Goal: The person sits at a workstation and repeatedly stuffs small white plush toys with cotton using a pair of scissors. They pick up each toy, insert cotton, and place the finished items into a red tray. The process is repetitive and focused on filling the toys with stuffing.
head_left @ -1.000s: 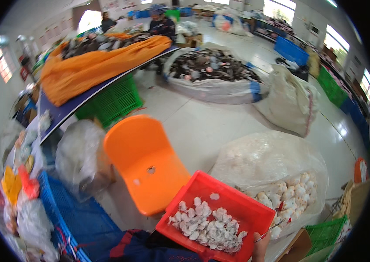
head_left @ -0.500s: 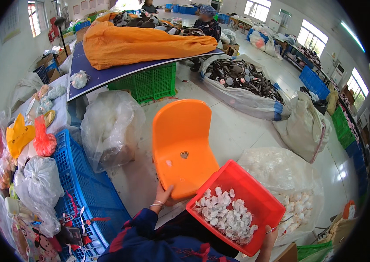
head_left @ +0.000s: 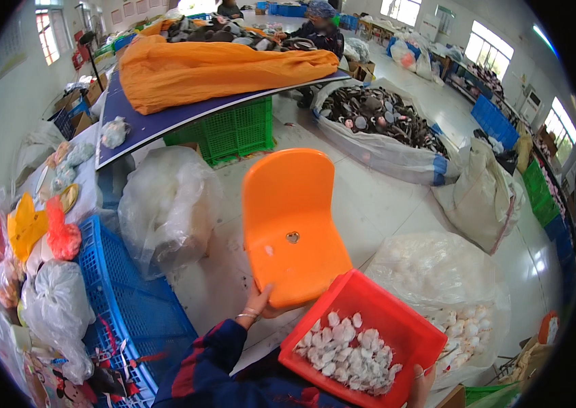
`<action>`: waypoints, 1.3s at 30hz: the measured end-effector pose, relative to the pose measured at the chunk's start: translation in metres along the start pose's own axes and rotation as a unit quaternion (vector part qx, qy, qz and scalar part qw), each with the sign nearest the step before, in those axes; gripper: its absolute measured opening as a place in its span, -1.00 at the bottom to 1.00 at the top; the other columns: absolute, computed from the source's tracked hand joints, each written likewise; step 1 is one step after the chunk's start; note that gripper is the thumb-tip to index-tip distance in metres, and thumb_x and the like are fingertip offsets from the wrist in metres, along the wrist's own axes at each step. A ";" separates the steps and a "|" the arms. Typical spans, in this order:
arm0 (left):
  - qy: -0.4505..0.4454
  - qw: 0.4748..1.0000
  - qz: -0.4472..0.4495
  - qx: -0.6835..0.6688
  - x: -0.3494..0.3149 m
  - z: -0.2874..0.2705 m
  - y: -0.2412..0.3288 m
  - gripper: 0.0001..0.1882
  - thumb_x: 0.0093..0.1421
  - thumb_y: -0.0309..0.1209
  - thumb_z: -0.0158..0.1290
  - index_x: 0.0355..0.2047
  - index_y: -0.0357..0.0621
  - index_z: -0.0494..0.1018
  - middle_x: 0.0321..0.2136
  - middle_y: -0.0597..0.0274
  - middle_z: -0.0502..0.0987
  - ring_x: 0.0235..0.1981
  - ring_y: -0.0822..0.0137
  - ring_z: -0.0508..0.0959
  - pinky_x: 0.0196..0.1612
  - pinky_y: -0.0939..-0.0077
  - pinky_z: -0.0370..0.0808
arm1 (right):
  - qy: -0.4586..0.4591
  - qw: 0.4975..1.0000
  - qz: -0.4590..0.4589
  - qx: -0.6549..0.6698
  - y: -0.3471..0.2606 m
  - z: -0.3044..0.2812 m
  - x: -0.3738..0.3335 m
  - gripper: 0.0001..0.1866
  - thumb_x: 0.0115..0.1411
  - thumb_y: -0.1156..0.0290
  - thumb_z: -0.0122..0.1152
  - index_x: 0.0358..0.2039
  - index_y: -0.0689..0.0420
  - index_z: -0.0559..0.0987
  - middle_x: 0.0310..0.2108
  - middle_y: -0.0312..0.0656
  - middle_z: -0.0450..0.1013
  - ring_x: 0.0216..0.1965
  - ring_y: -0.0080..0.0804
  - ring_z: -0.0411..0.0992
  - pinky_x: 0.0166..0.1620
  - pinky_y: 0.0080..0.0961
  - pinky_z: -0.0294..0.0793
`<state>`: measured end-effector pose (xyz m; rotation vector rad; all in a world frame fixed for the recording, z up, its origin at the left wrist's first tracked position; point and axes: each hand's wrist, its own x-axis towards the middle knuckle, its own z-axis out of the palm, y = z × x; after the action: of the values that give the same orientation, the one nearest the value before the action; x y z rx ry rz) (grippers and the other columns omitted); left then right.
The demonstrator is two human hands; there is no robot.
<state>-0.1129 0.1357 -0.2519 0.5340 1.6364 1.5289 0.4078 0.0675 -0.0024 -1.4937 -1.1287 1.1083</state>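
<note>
In the head view, my left hand gripped the orange chair at the near left corner of its seat, some of the fingers hidden by the edge. A pale bracelet circled that wrist. My right hand was closed on the rim of the red tub at its near right corner; something thin and shiny showed by those fingers, too small to make out. The tub sat tilted in front of me, and its far left corner overlapped the seat's near right corner; I could not tell whether they touched. Small white pieces lay heaped toward the tub's left and near edges, leaving its far right part bare.

Just beyond the tub's right side, a clear bag lay on the floor, with rounded white pieces at its near end. A blue crate stood to my left, near a clear sack. Farther off, orange cloth lay across the blue table, a pale fluffy bundle rested by its near left corner, and a green crate stood beneath.
</note>
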 end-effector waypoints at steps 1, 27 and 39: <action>0.004 0.998 -0.046 -0.034 -0.007 -0.009 -0.007 -0.35 0.33 -0.15 0.11 0.25 -0.37 0.25 0.08 -0.11 0.54 0.04 0.01 0.58 0.16 0.23 0.46 | 0.008 1.000 0.016 -0.010 0.006 -0.006 -0.003 -0.25 0.19 0.24 0.37 0.31 0.24 0.27 0.18 -0.07 0.40 0.11 -0.20 0.43 0.17 -0.29 0.42; -0.256 0.806 -0.349 0.403 -0.070 -0.063 -0.074 -0.59 0.30 -0.15 0.07 0.06 -0.09 0.47 -0.16 -0.06 0.63 -0.19 -0.07 0.64 -0.13 0.09 0.60 | 0.087 0.992 -0.044 0.074 0.000 0.037 -0.011 -0.33 0.19 0.27 0.34 0.24 0.24 0.32 0.11 -0.11 0.44 0.07 -0.26 0.45 0.16 -0.35 0.42; 0.230 0.898 0.207 0.315 0.128 -0.157 0.086 -0.77 0.26 -0.31 0.03 -0.26 -0.19 0.58 -0.33 -0.14 0.60 -0.25 -0.17 0.58 -0.15 0.05 0.51 | 0.045 0.998 -0.042 0.003 0.037 -0.030 -0.001 -0.33 0.24 0.20 0.31 0.26 0.25 0.34 0.14 -0.07 0.43 0.08 -0.19 0.46 0.13 -0.27 0.47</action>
<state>-0.3290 0.1527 -0.2147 0.9689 2.5462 1.4628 0.4420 0.0565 -0.0340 -1.4629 -1.1146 0.9768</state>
